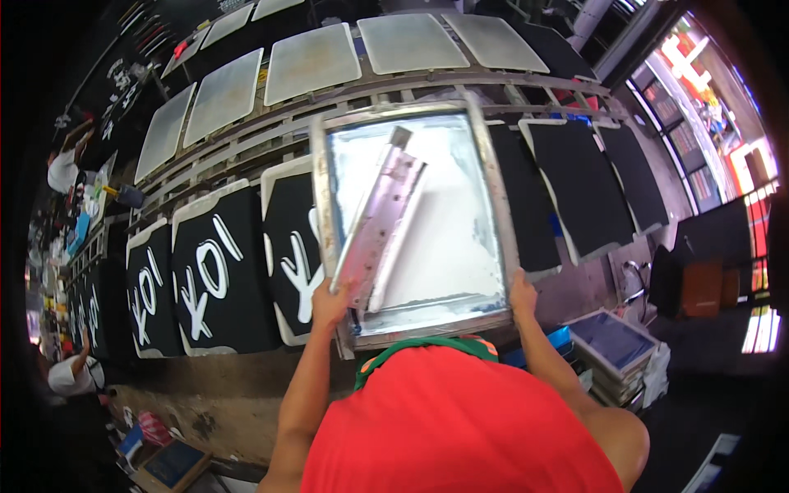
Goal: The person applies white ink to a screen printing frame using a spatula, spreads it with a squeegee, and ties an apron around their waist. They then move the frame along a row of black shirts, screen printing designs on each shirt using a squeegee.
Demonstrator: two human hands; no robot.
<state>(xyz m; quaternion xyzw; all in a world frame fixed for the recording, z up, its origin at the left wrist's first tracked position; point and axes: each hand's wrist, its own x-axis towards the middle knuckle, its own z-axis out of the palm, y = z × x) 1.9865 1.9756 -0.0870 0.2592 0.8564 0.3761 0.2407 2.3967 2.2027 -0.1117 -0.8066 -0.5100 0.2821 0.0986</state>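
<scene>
A screen printing frame (497, 197) with a pale mesh and white ink along its inner edges is in front of my body. My left hand (331, 306) is closed on its near left side, close to the lower end of a squeegee. My right hand (523, 294) grips the near right side. The long metal squeegee (386, 209) lies slanted across the mesh, smeared pinkish and white. Under and beyond the frame runs a rack of boards, and a printed black cloth (296, 255) partly shows past the left side.
Black cloth pieces with white prints (209, 275) lie on boards to the left; plain black pieces (579, 185) lie to the right. Bare pale boards (312, 59) line the far row. Stacked frames (612, 345) stand low at the right. Two people (74, 374) work at the left.
</scene>
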